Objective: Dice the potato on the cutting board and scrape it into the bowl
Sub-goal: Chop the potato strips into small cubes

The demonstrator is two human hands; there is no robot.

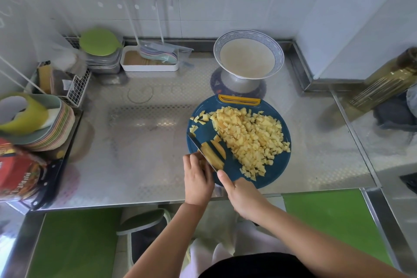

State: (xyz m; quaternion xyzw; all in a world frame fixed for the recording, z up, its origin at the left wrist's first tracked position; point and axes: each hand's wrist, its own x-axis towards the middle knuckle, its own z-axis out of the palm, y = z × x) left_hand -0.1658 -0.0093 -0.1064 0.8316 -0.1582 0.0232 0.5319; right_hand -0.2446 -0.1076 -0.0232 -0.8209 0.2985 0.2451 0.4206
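One blue board [234, 170] lies at the counter's [135, 142] near edge. On it are one big pile of potato cubes [250, 137] and two potato strips [213, 153] near its left edge. The left hand [197, 178] pins the strips with curled fingers. The right hand [243, 198] grips one knife [198, 145]. One bowl [248, 33] stands behind the board.

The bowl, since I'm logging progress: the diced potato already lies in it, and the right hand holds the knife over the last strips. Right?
Not quite. The head view shows the diced potato piled on the cutting board, not in the bowl. The right hand does hold the knife over the last strips.
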